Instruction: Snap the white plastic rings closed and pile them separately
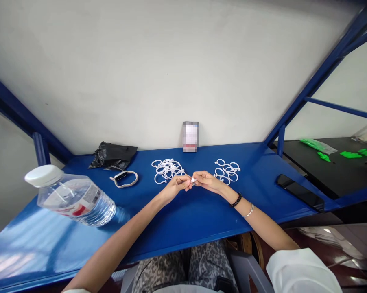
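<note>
Above the middle of the blue table, my left hand (176,187) and my right hand (210,182) meet fingertip to fingertip. Both are closed in a pinch on one small white piece (193,180), mostly covered by the fingers; its full shape cannot be made out. Just behind my left hand lies a heap of white rings (169,166), thin and overlapping, with small knobs on them. A looser group of similar white rings (231,168) lies flat on the table beyond my right hand.
On the blue table (202,219), a water bottle (79,199), a watch (125,179) and a black plastic bag (116,156) stand or lie to the left. A phone (299,192) lies at the right edge. An upright blurred-screen device (191,136) leans against the wall.
</note>
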`<state>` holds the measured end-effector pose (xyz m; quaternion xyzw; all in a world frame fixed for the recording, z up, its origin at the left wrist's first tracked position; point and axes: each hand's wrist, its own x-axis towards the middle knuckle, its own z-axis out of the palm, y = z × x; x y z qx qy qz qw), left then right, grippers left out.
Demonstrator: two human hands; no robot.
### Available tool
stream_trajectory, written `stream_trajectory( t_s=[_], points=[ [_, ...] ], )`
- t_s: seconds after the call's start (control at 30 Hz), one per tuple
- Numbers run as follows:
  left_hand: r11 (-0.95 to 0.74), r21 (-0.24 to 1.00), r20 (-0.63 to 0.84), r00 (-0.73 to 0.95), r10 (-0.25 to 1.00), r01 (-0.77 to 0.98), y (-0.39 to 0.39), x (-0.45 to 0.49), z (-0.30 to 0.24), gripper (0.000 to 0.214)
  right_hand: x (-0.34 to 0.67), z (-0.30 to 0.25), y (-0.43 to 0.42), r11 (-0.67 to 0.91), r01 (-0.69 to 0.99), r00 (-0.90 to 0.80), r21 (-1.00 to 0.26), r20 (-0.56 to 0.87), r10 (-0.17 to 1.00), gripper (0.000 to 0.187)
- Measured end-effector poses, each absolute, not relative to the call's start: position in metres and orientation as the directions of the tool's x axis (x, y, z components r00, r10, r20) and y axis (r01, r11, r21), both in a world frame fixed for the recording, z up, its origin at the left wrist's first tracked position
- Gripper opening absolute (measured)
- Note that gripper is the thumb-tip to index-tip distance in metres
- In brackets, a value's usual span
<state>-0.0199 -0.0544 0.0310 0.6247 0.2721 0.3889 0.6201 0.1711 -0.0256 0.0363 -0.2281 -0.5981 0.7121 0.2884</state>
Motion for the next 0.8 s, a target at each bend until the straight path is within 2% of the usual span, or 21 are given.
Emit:
stream_trajectory(
  t_s=[0.17,0.27,0.33,0.47,0.57,0.6,0.67,0.73,0.8],
  points=[
    [-0.035,0.976,0.149,0.545,0.825,-0.215,-0.054,-0.019,0.031,0.051,0.163,0.025,-0.028,-0.279,-0.313,-0.718,-0.908,0.034,0.695,0.047],
    [-0.049,0.962,0.187,0.515,0.836,-0.270,-0.056,-0.019,0.035,0.055,0.161,0.026,-0.030,-0.295,-0.419,-0.671,-0.859,0.074,0.738,0.052],
    [-0.061,0.962,0.194,0.510,0.838,-0.266,-0.057,-0.019,0.038,0.055,0.161,0.030,-0.031,-0.273,-0.404,-0.661,-0.873,0.073,0.747,0.050],
    [-0.149,0.983,0.181,0.473,0.863,-0.104,-0.054,-0.023,0.037,0.051,0.173,0.039,-0.022,-0.103,-0.198,-0.622,-0.975,0.043,0.782,0.031],
    [-0.334,0.926,0.243,0.399,0.884,0.176,-0.047,-0.030,0.034,0.047,0.194,0.046,-0.006,0.149,0.050,-0.560,-0.988,0.096,0.823,0.025],
    [-0.413,0.866,0.301,0.364,0.881,0.283,-0.044,-0.032,0.033,0.044,0.203,0.049,0.000,0.262,0.176,-0.527,-0.949,0.134,0.839,0.025],
    [-0.559,0.672,0.447,0.336,0.829,0.485,-0.038,-0.038,0.031,0.040,0.219,0.053,0.009,0.431,0.434,-0.508,-0.791,0.180,0.842,0.020],
    [-0.617,0.455,0.537,0.354,0.765,0.643,-0.032,-0.043,0.028,0.035,0.233,0.056,0.013,0.494,0.608,-0.569,-0.621,0.093,0.817,0.017],
    [-0.593,0.279,0.567,0.369,0.736,0.755,-0.028,-0.047,0.025,0.031,0.240,0.058,0.013,0.508,0.694,-0.596,-0.510,-0.013,0.803,0.016]
  ],
)
